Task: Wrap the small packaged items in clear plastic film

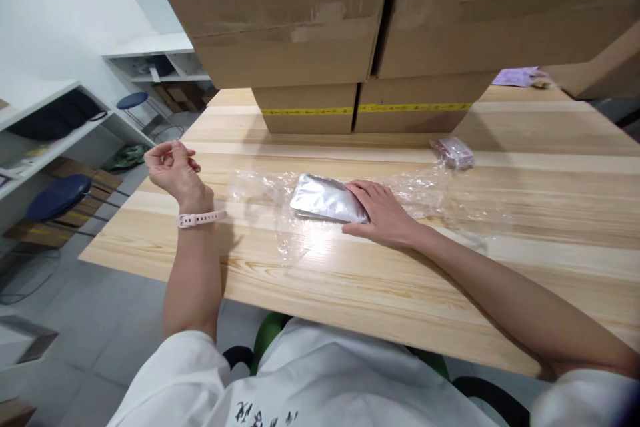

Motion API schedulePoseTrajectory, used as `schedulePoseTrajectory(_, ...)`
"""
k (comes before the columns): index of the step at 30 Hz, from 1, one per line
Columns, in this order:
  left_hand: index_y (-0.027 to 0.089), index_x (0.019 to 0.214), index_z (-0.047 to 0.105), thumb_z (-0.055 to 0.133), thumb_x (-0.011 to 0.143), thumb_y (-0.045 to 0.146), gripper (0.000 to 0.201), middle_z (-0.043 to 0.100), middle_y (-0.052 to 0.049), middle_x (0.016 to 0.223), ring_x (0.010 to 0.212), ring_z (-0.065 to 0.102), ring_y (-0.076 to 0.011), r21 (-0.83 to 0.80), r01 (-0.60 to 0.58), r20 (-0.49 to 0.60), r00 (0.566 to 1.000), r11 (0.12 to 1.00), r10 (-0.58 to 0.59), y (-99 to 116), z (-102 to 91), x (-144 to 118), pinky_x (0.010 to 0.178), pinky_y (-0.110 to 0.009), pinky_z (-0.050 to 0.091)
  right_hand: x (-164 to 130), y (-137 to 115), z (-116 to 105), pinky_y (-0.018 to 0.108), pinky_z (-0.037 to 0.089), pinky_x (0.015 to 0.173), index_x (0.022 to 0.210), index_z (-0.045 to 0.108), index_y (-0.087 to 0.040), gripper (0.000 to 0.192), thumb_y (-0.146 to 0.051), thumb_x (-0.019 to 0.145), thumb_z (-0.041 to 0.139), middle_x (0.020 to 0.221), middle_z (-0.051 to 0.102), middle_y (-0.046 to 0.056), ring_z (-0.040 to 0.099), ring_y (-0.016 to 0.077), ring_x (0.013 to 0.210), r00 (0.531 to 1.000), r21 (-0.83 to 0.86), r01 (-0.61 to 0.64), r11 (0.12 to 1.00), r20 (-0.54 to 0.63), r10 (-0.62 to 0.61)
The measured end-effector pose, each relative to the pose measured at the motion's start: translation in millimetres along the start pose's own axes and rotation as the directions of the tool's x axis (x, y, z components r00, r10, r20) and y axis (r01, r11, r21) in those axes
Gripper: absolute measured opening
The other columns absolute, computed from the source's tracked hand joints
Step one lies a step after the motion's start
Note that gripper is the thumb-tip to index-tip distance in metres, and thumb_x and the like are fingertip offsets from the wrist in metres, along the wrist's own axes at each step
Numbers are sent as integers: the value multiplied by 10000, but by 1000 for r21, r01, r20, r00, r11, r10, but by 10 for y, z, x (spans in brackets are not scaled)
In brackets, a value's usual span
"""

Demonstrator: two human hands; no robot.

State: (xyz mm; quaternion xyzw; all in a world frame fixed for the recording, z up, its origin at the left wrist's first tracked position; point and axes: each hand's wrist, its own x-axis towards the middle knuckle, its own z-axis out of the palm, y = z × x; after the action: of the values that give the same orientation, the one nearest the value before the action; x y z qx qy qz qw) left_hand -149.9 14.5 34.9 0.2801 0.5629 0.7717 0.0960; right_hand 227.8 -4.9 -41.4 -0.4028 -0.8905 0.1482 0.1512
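A flat silver foil pouch (323,198) lies on a sheet of clear plastic film (430,197) spread on the wooden table (350,280). My right hand (383,213) rests flat on the pouch's right end, pressing it down. My left hand (173,167) is raised over the table's left corner, fingers loosely curled with nothing visible in them, a pale pink band on its wrist. It is well apart from the pouch.
Large cardboard boxes (310,33) are stacked at the table's far side, the lower ones with yellow tape. A small wrapped package (454,151) lies to the right near them. White shelves (45,127) and blue stools (57,197) stand at left.
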Motion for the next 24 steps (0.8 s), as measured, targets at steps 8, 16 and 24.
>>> schedulePoseTrajectory(8, 245, 1134, 756, 725, 590, 119, 559, 699, -88, 1279, 1240, 594, -265, 406, -129, 855, 402, 905, -326, -4, -286, -24, 929, -324, 519, -25, -3, 37, 554, 369, 1147, 1497, 421, -223, 634, -553, 964, 517, 1497, 528, 144, 480, 345, 1374, 995, 17, 34, 999, -95, -32)
schedulePoseTrajectory(16, 250, 1331, 684, 779, 727, 265, 612, 661, -119, 1378, 1185, 644, -285, 358, -91, 908, 268, 929, -323, 148, -227, -219, 945, -362, 548, 52, 92, 44, 514, 507, 954, 1327, 613, -200, 553, -592, 1020, 373, 1261, 706, 152, 655, 353, 1126, 977, 23, -34, 999, -209, 38)
schedulePoseTrajectory(24, 197, 1226, 663, 618, 818, 751, 690, 732, -157, 1176, 865, 739, -264, 167, 453, 859, 370, 876, -355, 33, -49, -349, 714, -393, 615, 44, 147, 3, 340, 442, 656, 996, 736, -229, 584, -645, 998, 327, 798, 735, 90, 658, 264, 712, 906, 123, -146, 982, -381, 183)
